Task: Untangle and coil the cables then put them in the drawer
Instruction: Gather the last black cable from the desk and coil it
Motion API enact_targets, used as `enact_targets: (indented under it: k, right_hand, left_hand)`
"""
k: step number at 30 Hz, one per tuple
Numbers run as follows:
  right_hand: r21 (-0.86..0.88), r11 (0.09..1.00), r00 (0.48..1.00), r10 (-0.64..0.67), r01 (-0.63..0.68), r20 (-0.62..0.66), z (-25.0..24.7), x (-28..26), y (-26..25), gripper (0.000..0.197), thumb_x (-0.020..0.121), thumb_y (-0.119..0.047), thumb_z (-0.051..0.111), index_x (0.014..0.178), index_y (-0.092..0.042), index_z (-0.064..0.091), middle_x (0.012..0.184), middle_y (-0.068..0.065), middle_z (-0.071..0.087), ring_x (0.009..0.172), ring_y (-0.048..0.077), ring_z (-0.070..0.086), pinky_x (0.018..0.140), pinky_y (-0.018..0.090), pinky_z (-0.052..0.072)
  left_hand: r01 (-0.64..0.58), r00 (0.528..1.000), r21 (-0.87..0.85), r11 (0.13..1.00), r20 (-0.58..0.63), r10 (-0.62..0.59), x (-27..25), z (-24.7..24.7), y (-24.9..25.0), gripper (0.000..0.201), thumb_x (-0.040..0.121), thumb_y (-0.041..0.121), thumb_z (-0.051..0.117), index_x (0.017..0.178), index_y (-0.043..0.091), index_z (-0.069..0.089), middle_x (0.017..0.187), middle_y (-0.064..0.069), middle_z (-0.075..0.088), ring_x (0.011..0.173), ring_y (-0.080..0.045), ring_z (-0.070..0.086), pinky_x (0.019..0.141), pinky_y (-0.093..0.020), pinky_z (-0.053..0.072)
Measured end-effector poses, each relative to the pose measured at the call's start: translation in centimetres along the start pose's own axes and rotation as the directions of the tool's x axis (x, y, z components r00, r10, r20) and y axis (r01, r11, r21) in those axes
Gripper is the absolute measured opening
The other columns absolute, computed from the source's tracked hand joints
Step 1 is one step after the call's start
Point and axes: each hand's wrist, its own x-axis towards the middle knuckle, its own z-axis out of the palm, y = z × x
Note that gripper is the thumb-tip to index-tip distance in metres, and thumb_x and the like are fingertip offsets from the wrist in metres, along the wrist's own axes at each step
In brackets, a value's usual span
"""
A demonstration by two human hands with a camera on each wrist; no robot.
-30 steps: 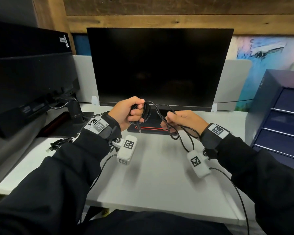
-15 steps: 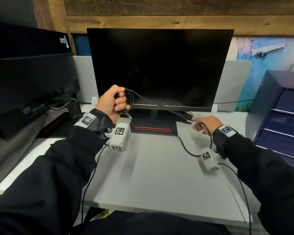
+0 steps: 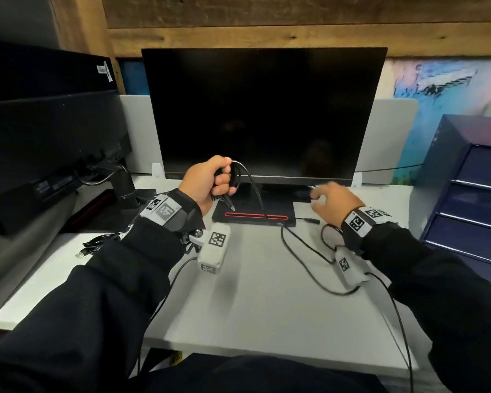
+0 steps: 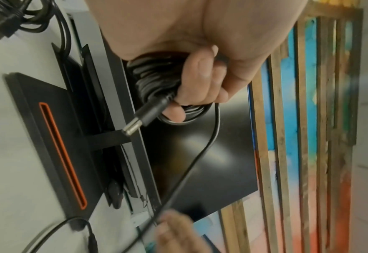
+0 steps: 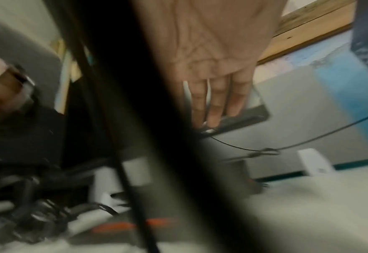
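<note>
My left hand (image 3: pixel 214 180) is raised in front of the monitor and grips a black cable coil (image 3: pixel 234 177). The coil's barrel plug (image 3: pixel 229 205) sticks out below my fingers. In the left wrist view my left hand's fingers (image 4: pixel 200 80) curl round the coil (image 4: pixel 155 73) and its plug (image 4: pixel 144 114). The cable's loose end (image 3: pixel 301 249) drops over the monitor base and lies slack in loops on the table. My right hand (image 3: pixel 328 197) hovers over the table near the monitor's lower edge. In the blurred right wrist view its fingers (image 5: pixel 217 102) are straight and hold nothing.
A second black cable bundle (image 3: pixel 98 242) with a USB plug lies at the table's left. The blue drawer unit (image 3: pixel 465 199) stands at the right, drawers closed. The black monitor (image 3: pixel 264 114) on its base (image 3: pixel 238 222) fills the back. Another screen (image 3: pixel 51 131) hangs at the left.
The cable, stretched between both hands half a second ago, now hangs slack onto the table. My right hand has let go of it and spread its fingers. My left hand has come down a little.
</note>
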Motion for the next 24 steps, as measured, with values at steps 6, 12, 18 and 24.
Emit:
enact_targets:
  k: [6,12,18,24]
  right_hand:
    - [0.566,0.774,0.958,-0.255,0.284,-0.132,-3.9,-4.0,-8.7,0.035,0.103,-0.042,0.046,0.111,-0.019,0.070,0.104,-0.006,0.073,0.098,0.011,0.067,0.089,0.029,0.051]
    - [0.816,0.575,0.967,-0.236,0.061,0.094,-2.8,-6.0,-11.1,0.018,0.099,-0.022,0.060,0.113,-0.015,0.053,0.055,-0.007,0.052,0.044,0.011,0.049,0.058,0.037,0.056]
    - [0.542,0.799,0.946,-0.099,0.260,-0.309,-2.5,-3.0,-7.3,0.016,0.095,-0.030,0.058,0.081,-0.024,0.057,0.056,-0.009,0.048,0.055,0.010,0.046,0.068,0.035,0.051]
    - [0.497,0.826,0.917,-0.057,0.265,-0.394,-2.2,-2.2,-5.3,0.013,0.098,-0.034,0.056,0.090,-0.025,0.061,0.078,-0.003,0.065,0.075,0.016,0.062,0.073,0.038,0.056]
  left_hand:
    - [-0.023,0.999,0.187,0.982,-0.041,0.031,-0.5,1.3,-0.5,0.030,0.098,0.019,0.050,0.068,0.014,0.049,0.048,0.005,0.030,0.040,-0.012,0.026,0.059,-0.028,0.047]
    - [-0.070,0.983,0.170,0.983,-0.159,0.098,-0.6,1.1,-0.1,0.029,0.098,0.020,0.051,0.069,0.015,0.051,0.048,0.005,0.033,0.041,-0.012,0.028,0.060,-0.027,0.049]
    - [0.043,0.998,0.052,0.998,-0.049,-0.041,-0.7,1.4,-0.4,0.031,0.100,0.021,0.049,0.070,0.014,0.049,0.049,0.005,0.031,0.040,-0.011,0.026,0.060,-0.028,0.049]
    - [0.409,0.834,-0.017,0.912,0.412,-0.367,-2.1,2.9,0.0,0.029,0.093,0.030,0.047,0.067,0.017,0.043,0.046,0.009,0.028,0.033,-0.008,0.025,0.060,-0.027,0.046]
